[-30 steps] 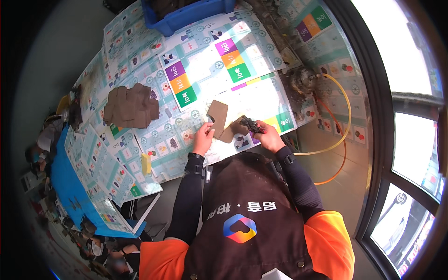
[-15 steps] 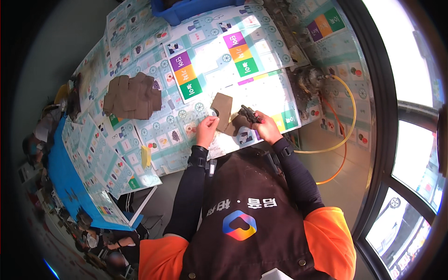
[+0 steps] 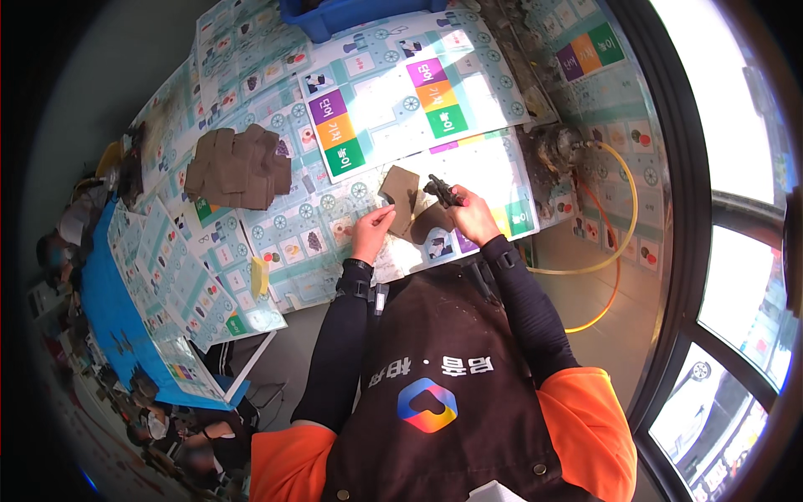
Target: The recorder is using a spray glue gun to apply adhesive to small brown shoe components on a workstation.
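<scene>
A flat brown piece (image 3: 401,191), seemingly fabric or leather, lies near the table's front edge. At its left edge, my left hand (image 3: 370,234) is closed, thumb and forefinger pinching the curved cut-out. My right hand (image 3: 474,217) wraps round a dark, grimy tool (image 3: 441,191), perhaps a small spray gun, whose tip points up and left over the piece. Below that tool a darker brown curved part (image 3: 432,222) shows; I cannot tell whether it belongs to the same piece. Farther left sits a pile of overlapping brown pieces (image 3: 239,167).
Printed sheets cover the table (image 3: 368,92). A blue bin (image 3: 364,18) stands at the far edge. Yellow (image 3: 633,201) and orange (image 3: 617,289) hoses loop down at the right, near a grimy fitting (image 3: 556,151). A yellow strip (image 3: 260,276) lies front left. Other people sit lower left.
My right hand and the dark tool have moved slightly left and up, and the tool's tip has lifted. My left hand stays on the brown piece. The view has shifted a little.
</scene>
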